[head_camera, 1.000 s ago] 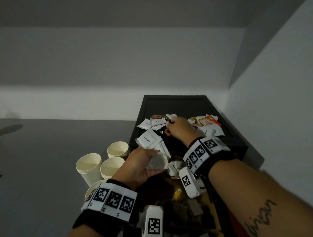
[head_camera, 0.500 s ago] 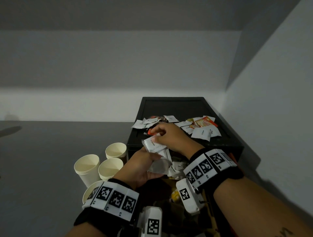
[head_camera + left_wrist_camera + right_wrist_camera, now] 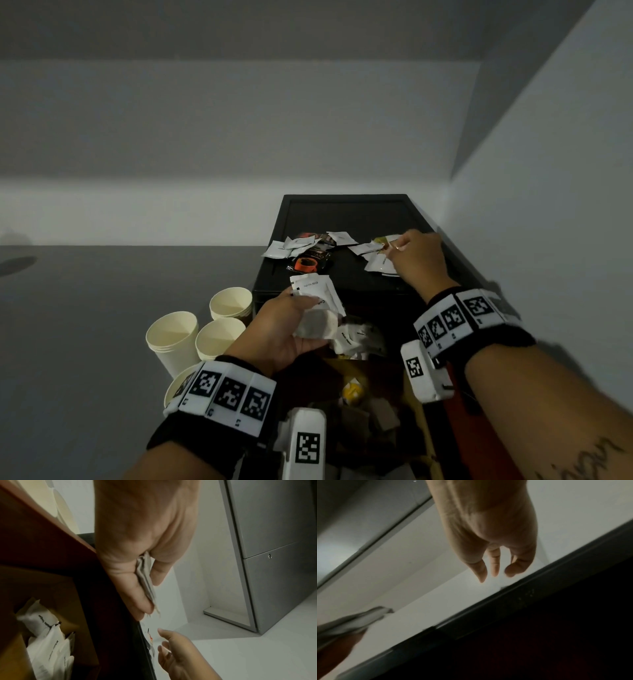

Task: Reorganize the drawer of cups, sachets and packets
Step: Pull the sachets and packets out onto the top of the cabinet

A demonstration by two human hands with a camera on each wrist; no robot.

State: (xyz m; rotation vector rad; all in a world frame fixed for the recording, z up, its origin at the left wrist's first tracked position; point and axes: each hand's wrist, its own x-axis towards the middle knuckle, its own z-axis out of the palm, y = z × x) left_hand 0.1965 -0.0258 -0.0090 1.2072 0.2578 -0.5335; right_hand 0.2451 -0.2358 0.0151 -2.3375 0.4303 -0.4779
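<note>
Your left hand (image 3: 286, 329) pinched a fan of white sachets (image 3: 317, 301) at the tray's (image 3: 346, 198) near edge. Your right hand (image 3: 416, 260), fingers loose and empty, hovered over its right edge. The sachets looked light, limp and slippery, best gripped mid-stack.

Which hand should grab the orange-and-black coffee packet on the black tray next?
Right, probably. The right hand hovers open over the black tray with empty fingers, near the coffee packet. The left hand is full, gripping a bundle of white sachets.

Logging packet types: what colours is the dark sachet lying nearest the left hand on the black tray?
Black with an orange-red cup picture, the dark sachet; head view.
</note>
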